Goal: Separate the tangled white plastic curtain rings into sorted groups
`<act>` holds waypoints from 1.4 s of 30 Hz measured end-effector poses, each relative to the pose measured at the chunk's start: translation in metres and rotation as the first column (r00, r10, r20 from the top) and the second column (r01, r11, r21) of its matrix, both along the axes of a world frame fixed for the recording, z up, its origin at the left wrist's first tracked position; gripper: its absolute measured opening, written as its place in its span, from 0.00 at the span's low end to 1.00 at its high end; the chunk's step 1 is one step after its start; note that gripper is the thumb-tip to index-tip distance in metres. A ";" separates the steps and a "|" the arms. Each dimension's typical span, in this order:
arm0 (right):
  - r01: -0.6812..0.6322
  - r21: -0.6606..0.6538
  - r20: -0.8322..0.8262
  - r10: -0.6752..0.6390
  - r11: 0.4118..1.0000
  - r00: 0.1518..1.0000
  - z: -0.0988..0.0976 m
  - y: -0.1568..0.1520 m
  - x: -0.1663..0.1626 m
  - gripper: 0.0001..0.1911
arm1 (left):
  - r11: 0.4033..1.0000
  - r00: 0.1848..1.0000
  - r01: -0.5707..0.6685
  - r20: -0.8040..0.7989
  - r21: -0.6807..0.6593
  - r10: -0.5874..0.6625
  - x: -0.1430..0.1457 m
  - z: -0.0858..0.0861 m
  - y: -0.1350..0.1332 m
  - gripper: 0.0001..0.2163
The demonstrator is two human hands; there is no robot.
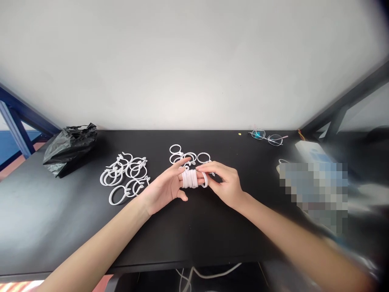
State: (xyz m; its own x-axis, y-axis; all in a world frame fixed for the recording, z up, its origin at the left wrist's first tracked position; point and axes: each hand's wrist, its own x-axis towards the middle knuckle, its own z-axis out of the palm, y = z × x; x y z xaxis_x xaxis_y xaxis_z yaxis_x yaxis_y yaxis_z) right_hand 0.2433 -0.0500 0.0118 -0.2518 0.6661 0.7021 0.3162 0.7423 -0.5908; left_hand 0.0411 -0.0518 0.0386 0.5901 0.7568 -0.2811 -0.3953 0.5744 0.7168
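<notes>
Several white plastic curtain rings (pixel 189 179) sit side by side around the middle fingers of my left hand (pixel 163 187). Its palm faces me, with the thumb and little finger held apart from the ringed fingers. At those fingertips, my right hand (pixel 225 182) pinches another white curtain ring (pixel 206 180) between thumb and fingers. Part of that ring is hidden by the hands. To the left of my left wrist lies a loose pile of curtain rings (pixel 118 195). A smaller group of curtain rings (pixel 204 154) lies just beyond my hands, partly covered by them.
A crumpled black plastic bag (pixel 71 147) rests at the back left of the black table (pixel 188 235). Eyeglasses (pixel 267 138) lie at the back right. Blurred, pixelated items (pixel 319 182) occupy the right side. White cables (pixel 212 275) hang below the front edge.
</notes>
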 end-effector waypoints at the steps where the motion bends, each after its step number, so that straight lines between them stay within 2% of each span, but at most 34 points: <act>1: 0.003 0.013 -0.008 -0.003 1.000 1.000 0.000 0.000 0.000 0.11 | 1.000 1.000 0.012 -0.001 -0.009 -0.012 0.000 0.000 0.000 0.27; 5: -0.006 0.059 -0.005 0.006 0.998 1.000 -0.002 0.001 0.000 0.14 | 0.999 1.000 0.011 -0.013 -0.032 -0.011 0.002 0.001 -0.002 0.29; 9: -0.113 0.044 -0.008 0.114 0.993 0.993 -0.003 0.000 0.000 0.18 | 0.999 0.999 0.037 -0.035 -0.014 -0.038 0.005 -0.001 -0.005 0.33; 12: -0.186 -0.055 -0.054 0.183 0.981 0.982 -0.001 -0.004 -0.001 0.19 | 0.998 0.998 0.027 -0.063 0.052 -0.024 0.006 -0.004 -0.007 0.36; 14: -0.190 -0.139 -0.083 0.180 0.972 0.980 0.002 -0.007 -0.001 0.18 | 0.994 0.995 -0.010 -0.093 0.112 0.020 0.006 -0.004 -0.007 0.37; 16: -0.141 -0.216 -0.133 0.114 0.966 0.985 0.006 -0.010 -0.001 0.14 | 0.977 0.984 -0.056 -0.153 0.208 0.089 0.005 -0.002 -0.007 0.39; 18: -0.074 -0.331 -0.212 0.002 0.941 0.977 0.010 -0.011 -0.001 0.08 | 0.925 0.955 -0.107 -0.222 0.364 0.198 0.006 -0.001 -0.009 0.41; 19: -0.068 -0.417 -0.249 -0.042 0.906 0.968 0.012 -0.011 -0.002 0.06 | 0.878 0.929 -0.135 -0.248 0.460 0.273 0.006 -0.001 -0.011 0.41; 21: -0.152 -0.606 -0.305 -0.051 0.780 0.951 0.017 -0.011 -0.004 0.10 | 0.741 0.856 -0.161 -0.281 0.652 0.434 0.007 -0.005 -0.015 0.40; 23: -0.337 -0.730 -0.377 0.061 0.594 0.924 0.023 -0.013 -0.007 0.17 | 0.598 0.778 -0.106 -0.308 0.795 0.548 0.008 -0.011 -0.021 0.39; 24: -0.434 -0.753 -0.428 0.133 0.494 0.894 0.024 -0.015 -0.009 0.20 | 0.545 0.755 -0.051 -0.324 0.837 0.569 0.008 -0.015 -0.023 0.38; 26: -0.570 -0.755 -0.526 0.218 0.325 0.822 0.025 -0.020 -0.014 0.22 | 0.497 0.760 0.064 -0.365 0.865 0.537 0.008 -0.022 -0.027 0.39; 27: -0.591 -0.757 -0.554 0.206 0.279 0.807 0.024 -0.022 -0.017 0.23 | 0.504 0.775 0.106 -0.389 0.857 0.498 0.009 -0.024 -0.029 0.40; 28: -0.594 -0.760 -0.569 0.172 0.264 0.804 0.023 -0.025 -0.019 0.23 | 0.528 0.791 0.132 -0.410 0.839 0.454 0.009 -0.025 -0.030 0.40; 29: -0.589 -0.760 -0.577 0.132 0.275 0.806 0.021 -0.027 -0.021 0.26 | 0.562 0.806 0.137 -0.421 0.816 0.415 0.010 -0.025 -0.031 0.41; 31: -0.569 -0.748 -0.578 0.086 0.341 0.811 0.016 -0.031 -0.022 0.34 | 0.647 0.839 0.084 -0.405 0.757 0.365 0.013 -0.023 -0.033 0.43; 34: -0.550 -0.706 -0.563 0.119 0.447 0.818 0.013 -0.033 -0.023 0.41 | 0.759 0.894 -0.058 -0.304 0.649 0.329 0.018 -0.019 -0.035 0.47; 37: -0.488 -0.696 -0.538 0.069 0.527 0.840 0.014 -0.034 -0.025 0.34 | 0.816 0.918 -0.103 -0.262 0.568 0.299 0.023 -0.015 -0.038 0.48; 40: -0.445 -0.688 -0.545 -0.004 0.573 0.838 0.017 -0.034 -0.027 0.23 | 0.830 0.917 -0.072 -0.290 0.553 0.273 0.025 -0.009 -0.038 0.46; 42: -0.434 -0.684 -0.545 -0.016 0.587 0.838 0.018 -0.034 -0.028 0.20 | 0.829 0.925 -0.023 -0.303 0.558 0.229 0.024 -0.005 -0.038 0.45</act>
State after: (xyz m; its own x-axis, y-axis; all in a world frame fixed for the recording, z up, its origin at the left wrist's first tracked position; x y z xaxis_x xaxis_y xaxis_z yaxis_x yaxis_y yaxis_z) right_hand 0.2155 -0.0844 0.0300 -0.2680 0.9632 0.0223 -0.2524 -0.0479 -0.9664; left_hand 0.0650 -0.0894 0.0335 0.4224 0.9060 0.0269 -0.1072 0.0204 0.9940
